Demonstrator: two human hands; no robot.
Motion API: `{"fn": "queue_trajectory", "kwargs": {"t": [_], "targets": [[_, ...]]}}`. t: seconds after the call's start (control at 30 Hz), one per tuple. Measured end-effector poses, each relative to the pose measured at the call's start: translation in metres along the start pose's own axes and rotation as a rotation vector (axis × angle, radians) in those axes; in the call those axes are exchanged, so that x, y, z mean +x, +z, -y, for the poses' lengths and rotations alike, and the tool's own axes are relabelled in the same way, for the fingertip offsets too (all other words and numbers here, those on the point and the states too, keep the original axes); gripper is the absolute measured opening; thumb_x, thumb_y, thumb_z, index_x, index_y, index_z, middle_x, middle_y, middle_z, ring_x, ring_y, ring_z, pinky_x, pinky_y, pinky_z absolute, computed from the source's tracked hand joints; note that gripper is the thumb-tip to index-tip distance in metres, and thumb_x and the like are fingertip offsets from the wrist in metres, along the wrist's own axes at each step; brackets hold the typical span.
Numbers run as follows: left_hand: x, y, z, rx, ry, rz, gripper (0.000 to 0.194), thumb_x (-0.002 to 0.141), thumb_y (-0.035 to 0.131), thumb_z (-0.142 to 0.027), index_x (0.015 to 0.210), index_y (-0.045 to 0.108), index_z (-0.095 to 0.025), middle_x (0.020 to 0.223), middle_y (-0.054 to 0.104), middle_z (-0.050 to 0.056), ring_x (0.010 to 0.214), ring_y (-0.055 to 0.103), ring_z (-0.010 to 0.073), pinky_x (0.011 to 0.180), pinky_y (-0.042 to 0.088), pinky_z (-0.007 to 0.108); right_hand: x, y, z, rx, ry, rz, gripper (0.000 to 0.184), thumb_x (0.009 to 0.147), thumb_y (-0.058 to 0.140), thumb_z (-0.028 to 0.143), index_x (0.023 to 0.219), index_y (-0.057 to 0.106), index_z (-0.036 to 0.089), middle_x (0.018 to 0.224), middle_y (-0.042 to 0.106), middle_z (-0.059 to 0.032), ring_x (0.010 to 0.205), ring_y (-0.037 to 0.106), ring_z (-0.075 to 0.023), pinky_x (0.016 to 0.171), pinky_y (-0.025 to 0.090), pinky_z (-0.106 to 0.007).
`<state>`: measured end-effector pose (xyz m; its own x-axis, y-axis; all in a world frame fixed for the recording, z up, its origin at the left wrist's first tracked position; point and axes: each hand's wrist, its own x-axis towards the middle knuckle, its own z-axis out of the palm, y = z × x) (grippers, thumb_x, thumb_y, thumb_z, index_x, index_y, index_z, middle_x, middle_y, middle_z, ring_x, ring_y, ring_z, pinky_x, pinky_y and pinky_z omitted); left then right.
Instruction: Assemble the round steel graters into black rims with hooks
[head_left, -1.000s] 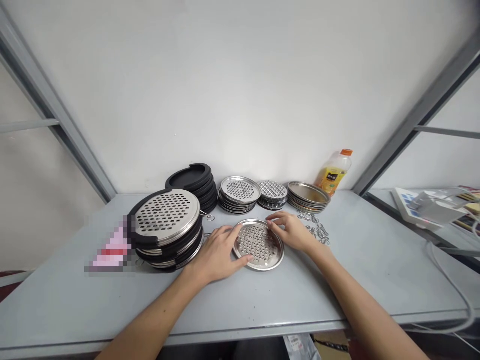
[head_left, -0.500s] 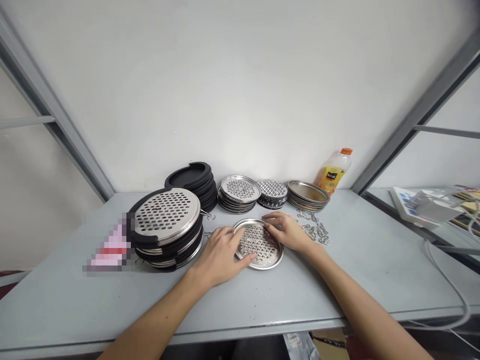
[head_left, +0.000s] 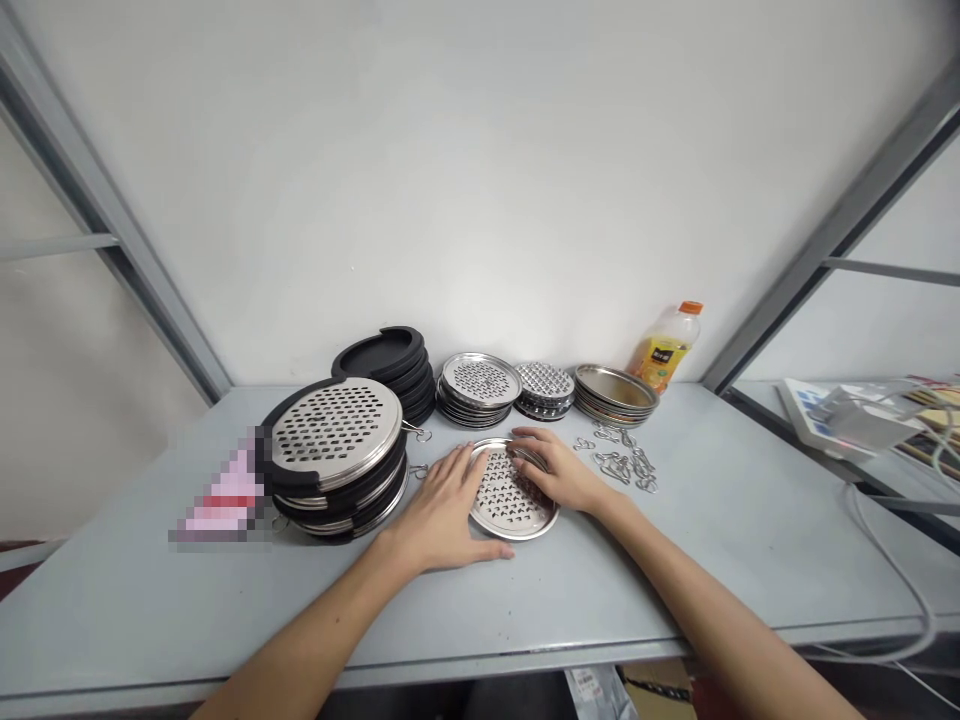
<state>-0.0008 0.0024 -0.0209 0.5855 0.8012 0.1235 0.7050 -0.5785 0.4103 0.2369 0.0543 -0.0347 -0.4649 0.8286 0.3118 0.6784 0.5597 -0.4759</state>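
A round metal grater disc (head_left: 510,502) with a raised rim lies on the table in front of me. My left hand (head_left: 448,510) rests against its left edge, fingers spread and thumb stretched out past the near rim. At the far right rim is my right hand (head_left: 556,468), its fingers curved over the edge and the thumb side over the perforated face. Left of the disc stands a stack of graters (head_left: 337,430) in black holders, with small wire hooks sticking out. Loose wire hooks (head_left: 615,466) lie right of my right hand.
Along the wall stand black round holders (head_left: 382,360), rimmed grater discs (head_left: 480,385), smaller grater discs (head_left: 545,385), shallow metal plates (head_left: 616,390) and a juice bottle (head_left: 666,350). A white power strip (head_left: 832,415) and cables are at the right, beside a grey frame post (head_left: 810,230).
The grater disc has shifted slightly left. My right hand has moved left with it, and my left thumb has slid off the disc's face to beyond its near rim.
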Motion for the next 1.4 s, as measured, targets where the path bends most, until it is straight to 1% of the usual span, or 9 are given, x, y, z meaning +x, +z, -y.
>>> {"fn": "queue_trajectory", "kwargs": {"t": [0.17, 0.4, 0.67, 0.83, 1.07, 1.17, 1.27, 1.4], "targets": [[0.0038, 0.0038, -0.0004, 0.034, 0.021, -0.037, 0.107, 0.068, 0.065, -0.067, 0.148, 0.015, -0.016, 0.154, 0.02, 0.017, 0.143, 0.015, 0.0331, 0.114, 0.021, 0.05, 0.0002, 0.0037, -0.0002, 0.011, -0.01, -0.016, 0.033, 0.088, 0.052, 0.032, 0.115, 0.064, 0.018, 0.128, 0.054, -0.0151, 0.119, 0.051, -0.0285, 0.104, 0.038, -0.048], [0.0054, 0.0075, 0.0004, 0.023, -0.024, -0.038, 0.108, 0.068, 0.063, -0.069, 0.148, 0.016, -0.014, 0.154, 0.021, 0.018, 0.142, 0.017, 0.034, 0.114, 0.02, 0.049, -0.0002, 0.0063, 0.0027, 0.025, -0.02, -0.052, 0.035, 0.086, 0.053, 0.031, 0.115, 0.066, 0.018, 0.125, 0.056, -0.0144, 0.116, 0.053, -0.0279, 0.102, 0.04, -0.045], [0.0058, 0.0071, -0.0007, 0.018, -0.077, -0.051, 0.115, 0.06, 0.067, -0.072, 0.148, 0.014, -0.019, 0.153, 0.025, 0.016, 0.141, 0.019, 0.0371, 0.111, 0.024, 0.051, 0.0035, 0.006, 0.0016, 0.036, -0.059, -0.065, 0.027, 0.083, 0.054, 0.023, 0.105, 0.072, 0.021, 0.118, 0.062, -0.0095, 0.111, 0.056, -0.0257, 0.099, 0.042, -0.042], [0.0059, 0.0051, -0.0023, -0.018, -0.137, -0.038, 0.121, 0.055, 0.07, -0.073, 0.147, 0.016, -0.014, 0.15, 0.028, 0.021, 0.14, 0.021, 0.0393, 0.109, 0.027, 0.053, 0.0053, 0.0052, 0.002, 0.025, -0.067, -0.054, 0.026, 0.084, 0.052, 0.021, 0.1, 0.073, 0.022, 0.113, 0.063, -0.0087, 0.107, 0.057, -0.0253, 0.098, 0.042, -0.043], [0.0057, 0.0057, 0.0009, -0.029, -0.063, -0.077, 0.116, 0.059, 0.07, -0.069, 0.147, 0.016, -0.017, 0.15, 0.029, 0.019, 0.139, 0.023, 0.0387, 0.11, 0.026, 0.053, 0.0034, 0.0067, 0.0015, 0.044, 0.016, -0.088, 0.03, 0.087, 0.05, 0.026, 0.11, 0.068, 0.02, 0.118, 0.058, -0.0117, 0.112, 0.055, -0.0259, 0.101, 0.041, -0.044], [0.0055, 0.007, 0.0024, -0.012, -0.042, -0.08, 0.115, 0.061, 0.068, -0.07, 0.148, 0.015, -0.018, 0.151, 0.028, 0.018, 0.139, 0.024, 0.038, 0.11, 0.025, 0.052, 0.0029, 0.007, 0.0013, 0.046, 0.032, -0.088, 0.028, 0.088, 0.049, 0.027, 0.106, 0.069, 0.02, 0.119, 0.057, -0.0118, 0.113, 0.054, -0.0264, 0.101, 0.041, -0.044], [0.0058, 0.0067, 0.0021, 0.011, -0.047, -0.065, 0.115, 0.061, 0.067, -0.07, 0.148, 0.015, -0.015, 0.151, 0.026, 0.018, 0.139, 0.022, 0.0378, 0.111, 0.024, 0.051, 0.0033, 0.0071, 0.0014, 0.048, 0.03, -0.082, 0.027, 0.089, 0.049, 0.027, 0.102, 0.071, 0.019, 0.119, 0.058, -0.0116, 0.113, 0.054, -0.0267, 0.101, 0.041, -0.044], [0.0061, 0.0053, 0.0006, 0.017, -0.056, -0.048, 0.116, 0.061, 0.067, -0.07, 0.148, 0.016, -0.012, 0.152, 0.026, 0.019, 0.14, 0.021, 0.038, 0.111, 0.024, 0.051, 0.0039, 0.007, 0.0018, 0.048, 0.021, -0.079, 0.026, 0.088, 0.049, 0.027, 0.102, 0.071, 0.02, 0.117, 0.059, -0.0112, 0.111, 0.055, -0.0265, 0.1, 0.041, -0.044]]}}
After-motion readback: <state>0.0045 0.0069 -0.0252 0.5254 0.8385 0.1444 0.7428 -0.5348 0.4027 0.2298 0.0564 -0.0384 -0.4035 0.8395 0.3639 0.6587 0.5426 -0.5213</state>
